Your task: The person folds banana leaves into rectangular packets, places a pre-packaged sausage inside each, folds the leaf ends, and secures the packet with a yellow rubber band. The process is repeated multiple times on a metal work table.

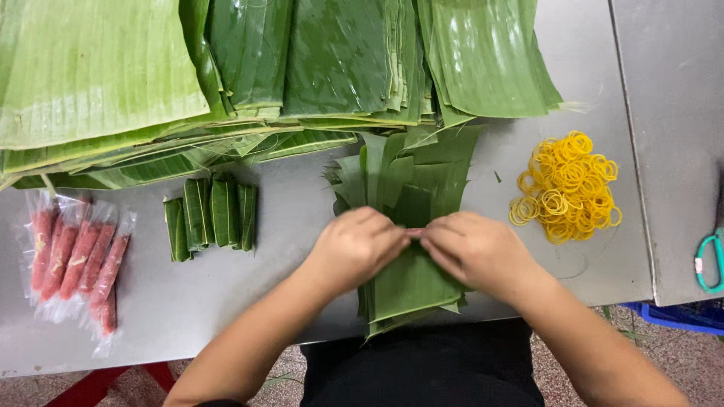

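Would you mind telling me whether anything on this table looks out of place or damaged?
Nothing looks damaged. The yellow rubber bands lie in a loose heap, a few strays at its edge. The teal-handled scissors are cut off by the frame's right edge. Both hands, left and right, press on the small leaf stack.

Steel table (226,294) — leaves (98,68), sausages (75,260), bands (566,188).
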